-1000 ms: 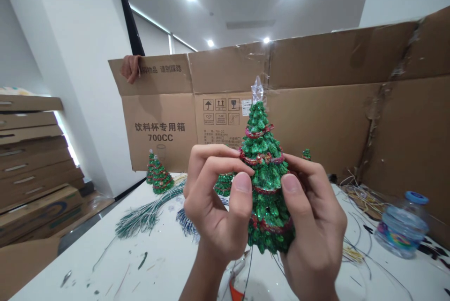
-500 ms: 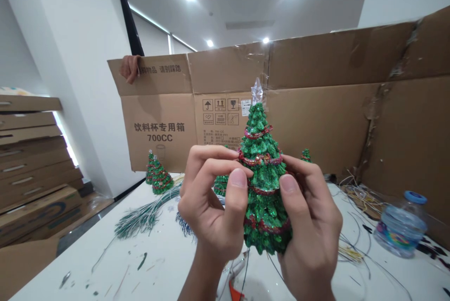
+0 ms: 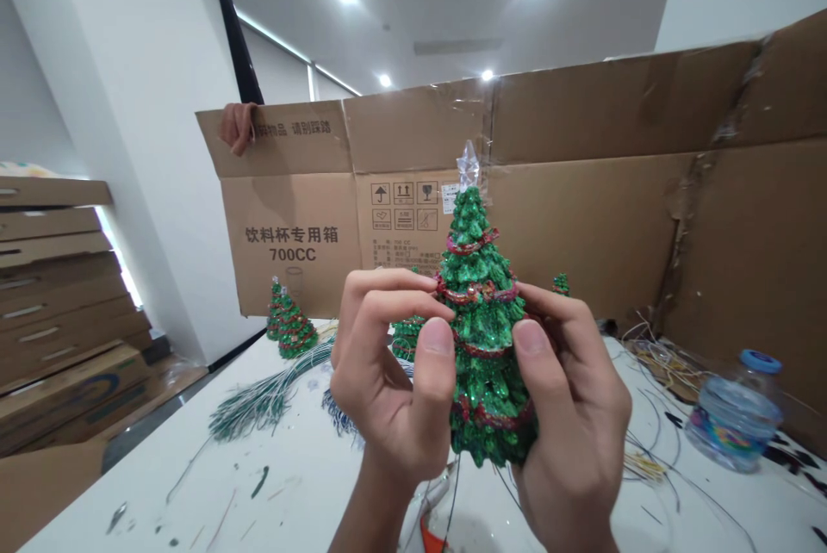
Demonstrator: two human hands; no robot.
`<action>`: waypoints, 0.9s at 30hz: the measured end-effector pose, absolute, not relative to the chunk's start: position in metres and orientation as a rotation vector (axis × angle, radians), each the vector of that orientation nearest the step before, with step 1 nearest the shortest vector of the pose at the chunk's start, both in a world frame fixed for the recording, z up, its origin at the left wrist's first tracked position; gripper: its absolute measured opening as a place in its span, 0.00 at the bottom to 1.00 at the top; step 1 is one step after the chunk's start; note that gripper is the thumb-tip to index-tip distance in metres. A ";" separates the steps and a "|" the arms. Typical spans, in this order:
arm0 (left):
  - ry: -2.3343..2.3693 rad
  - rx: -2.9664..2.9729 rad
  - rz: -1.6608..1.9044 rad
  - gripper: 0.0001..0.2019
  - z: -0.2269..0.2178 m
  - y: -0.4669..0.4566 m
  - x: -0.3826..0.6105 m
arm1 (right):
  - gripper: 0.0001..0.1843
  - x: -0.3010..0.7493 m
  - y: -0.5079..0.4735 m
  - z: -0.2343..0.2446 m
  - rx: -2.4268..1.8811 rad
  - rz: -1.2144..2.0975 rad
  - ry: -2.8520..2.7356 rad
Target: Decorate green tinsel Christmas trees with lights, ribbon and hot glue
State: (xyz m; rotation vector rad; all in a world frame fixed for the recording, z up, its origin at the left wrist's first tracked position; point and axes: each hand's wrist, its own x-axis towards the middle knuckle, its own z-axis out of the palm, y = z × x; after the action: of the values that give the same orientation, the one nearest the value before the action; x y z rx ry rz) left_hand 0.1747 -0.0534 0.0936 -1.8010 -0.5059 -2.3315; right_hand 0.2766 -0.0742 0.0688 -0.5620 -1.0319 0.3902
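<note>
I hold a small glittery green Christmas tree point(image 3: 481, 338) upright above the white table point(image 3: 303, 484). It has red garland rings and a clear star on top. My left hand point(image 3: 388, 389) grips its left side, thumb pressed on the front, fingers curled at the garland. My right hand point(image 3: 572, 415) wraps its right side, thumb on the front. A thin dark wire hangs from under the tree.
A tall cardboard wall point(image 3: 581, 191) stands behind the table; another person's hand point(image 3: 238, 126) grips its top left edge. More small trees point(image 3: 290, 327), bundles of green wire point(image 3: 264, 398), loose wires point(image 3: 659, 441) and a plastic bottle point(image 3: 733, 413) lie on the table. Flat boxes point(image 3: 58, 303) are stacked left.
The tree and both hands have shifted slightly left. My left thumb has slid a little on the tree's front.
</note>
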 end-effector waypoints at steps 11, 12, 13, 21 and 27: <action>-0.534 -1.795 -2.288 0.09 0.092 -0.054 0.173 | 0.10 0.277 -0.075 0.069 -0.554 0.407 -1.026; -0.533 -1.796 -2.285 0.09 0.092 -0.054 0.173 | 0.10 0.277 -0.075 0.068 -0.552 0.411 -1.026; -0.535 -1.799 -2.284 0.10 0.092 -0.054 0.173 | 0.10 0.277 -0.076 0.068 -0.551 0.416 -1.026; -0.566 -1.800 -2.270 0.10 0.092 -0.055 0.173 | 0.10 0.275 -0.075 0.068 -0.553 0.436 -1.007; -0.504 -1.826 -2.253 0.08 0.092 -0.055 0.174 | 0.12 0.277 -0.074 0.068 -0.557 0.418 -1.008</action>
State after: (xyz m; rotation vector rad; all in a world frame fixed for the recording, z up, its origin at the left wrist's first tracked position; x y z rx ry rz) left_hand 0.1736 -0.0550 0.0921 -1.8257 -0.5041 -2.2525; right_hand 0.2766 -0.0744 0.0682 -0.5573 -1.0076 0.4182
